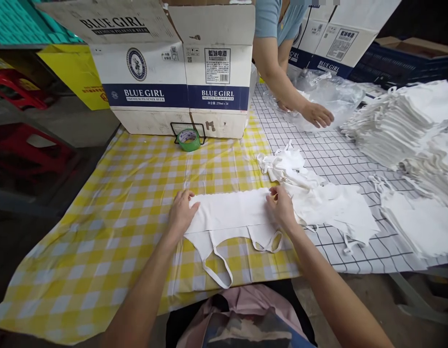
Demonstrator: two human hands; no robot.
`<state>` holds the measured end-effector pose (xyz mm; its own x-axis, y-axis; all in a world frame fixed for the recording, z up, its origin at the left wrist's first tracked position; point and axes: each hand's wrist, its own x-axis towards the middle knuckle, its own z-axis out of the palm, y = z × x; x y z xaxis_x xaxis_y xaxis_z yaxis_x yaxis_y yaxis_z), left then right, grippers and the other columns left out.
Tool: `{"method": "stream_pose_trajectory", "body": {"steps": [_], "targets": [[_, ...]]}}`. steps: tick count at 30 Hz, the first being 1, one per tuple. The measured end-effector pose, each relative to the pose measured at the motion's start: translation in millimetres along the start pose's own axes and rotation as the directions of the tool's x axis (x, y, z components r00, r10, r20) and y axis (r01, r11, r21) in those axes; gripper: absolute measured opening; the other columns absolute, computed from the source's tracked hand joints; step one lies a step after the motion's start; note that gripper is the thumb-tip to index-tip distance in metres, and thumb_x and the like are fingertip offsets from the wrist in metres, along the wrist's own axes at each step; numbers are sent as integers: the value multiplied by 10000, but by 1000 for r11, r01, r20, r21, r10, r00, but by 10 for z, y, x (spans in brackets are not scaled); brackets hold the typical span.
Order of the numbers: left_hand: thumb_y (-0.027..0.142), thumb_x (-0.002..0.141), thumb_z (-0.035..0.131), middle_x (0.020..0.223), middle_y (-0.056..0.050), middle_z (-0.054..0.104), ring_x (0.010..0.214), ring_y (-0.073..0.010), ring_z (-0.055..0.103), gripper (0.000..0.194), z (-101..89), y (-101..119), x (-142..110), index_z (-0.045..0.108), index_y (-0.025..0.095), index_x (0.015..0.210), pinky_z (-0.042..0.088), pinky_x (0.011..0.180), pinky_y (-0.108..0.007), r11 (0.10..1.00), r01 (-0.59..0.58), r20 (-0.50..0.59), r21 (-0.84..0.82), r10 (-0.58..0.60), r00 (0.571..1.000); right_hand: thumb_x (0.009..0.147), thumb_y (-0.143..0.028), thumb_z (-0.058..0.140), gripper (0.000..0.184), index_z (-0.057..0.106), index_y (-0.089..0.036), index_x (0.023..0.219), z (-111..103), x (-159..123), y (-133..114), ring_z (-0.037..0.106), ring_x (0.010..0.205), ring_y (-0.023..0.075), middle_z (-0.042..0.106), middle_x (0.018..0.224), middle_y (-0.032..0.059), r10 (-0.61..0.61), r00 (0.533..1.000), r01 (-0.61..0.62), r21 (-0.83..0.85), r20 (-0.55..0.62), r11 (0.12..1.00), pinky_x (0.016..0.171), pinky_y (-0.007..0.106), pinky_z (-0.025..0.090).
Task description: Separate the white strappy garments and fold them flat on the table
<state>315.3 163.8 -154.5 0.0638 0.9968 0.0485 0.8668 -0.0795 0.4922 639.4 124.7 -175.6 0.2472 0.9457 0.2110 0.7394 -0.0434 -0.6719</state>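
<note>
A white strappy camisole [231, 210] lies flat on the yellow-checked cloth, its wavy-edged hem away from me and its straps toward me. One strap loop hangs down near the table's front edge. My left hand [183, 210] is closed on the far left corner, thumb and fingertips at the fabric. At the far right corner, my right hand [281, 208] pinches the edge between thumb and fingers. Right beside that hand, a crumpled heap of white camisoles [318, 198] spreads onto the black-and-white grid cloth.
A roll of green tape [188, 140] in a black wire stand sits before a large beer carton [151, 75]. Across the table, a co-worker's hand [317, 115] reaches over clear plastic bags [339, 94]. Stacked white garments [394, 125] fill the right side. Red stools [22, 89] stand left.
</note>
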Motion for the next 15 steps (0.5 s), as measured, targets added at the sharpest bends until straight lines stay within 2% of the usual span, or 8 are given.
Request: {"method": "stream_pose_trajectory", "body": {"steps": [1,3,5,7,9,13,15], "targets": [[318,755,567,982,-40,533,899,-192,532,222,-4,31,-89,510,219,945,426,782,-319,996,-82,55,-21,83,995,789,-232,478,155,526,-191,932,-18,-66,-60,518,771,177,565,882,50,-70,997,70,-4,34,998,717,307,402],[358,745,597,987,-33,512,938,-203,520,269,11,90,-287,520,233,971,435,796,-332,970,-236,187,-64,244,952,815,-236,484,117,539,-204,913,-24,-228,-201,518,845,186,559,898,49,-188,969,191,-2,160,982,755,308,407],[384,739,613,1006,-35,501,960,-215,505,324,56,147,-476,518,238,1012,438,803,-348,945,-324,260,-54,326,909,808,-250,520,106,540,-212,905,19,-409,-336,507,899,198,553,933,51,-247,931,264,-30,269,964,772,311,409],[388,741,616,1012,-45,502,955,-226,493,345,117,205,-621,513,226,1028,433,806,-367,935,-355,253,22,338,906,776,-269,573,156,523,-207,910,95,-577,-431,497,909,212,546,948,55,-242,916,288,-102,319,952,769,321,410],[369,765,595,995,-53,510,945,-233,486,297,174,259,-711,516,209,1003,427,795,-376,932,-339,213,127,308,927,758,-274,595,177,503,-198,888,175,-709,-471,491,883,220,544,918,57,-206,921,279,-193,332,941,753,330,406],[257,829,508,960,-58,531,936,-227,489,150,240,304,-771,521,191,964,424,768,-360,923,-297,160,245,263,951,800,-180,510,44,481,-198,828,261,-842,-440,491,820,205,550,840,45,-139,930,250,-312,340,917,714,318,387],[204,832,487,942,-55,543,929,-224,493,141,258,285,-769,524,190,968,424,776,-359,916,-308,155,259,275,949,820,-139,465,65,479,-201,814,266,-860,-415,497,802,192,557,814,34,-124,929,240,-312,350,919,701,303,381]]}}
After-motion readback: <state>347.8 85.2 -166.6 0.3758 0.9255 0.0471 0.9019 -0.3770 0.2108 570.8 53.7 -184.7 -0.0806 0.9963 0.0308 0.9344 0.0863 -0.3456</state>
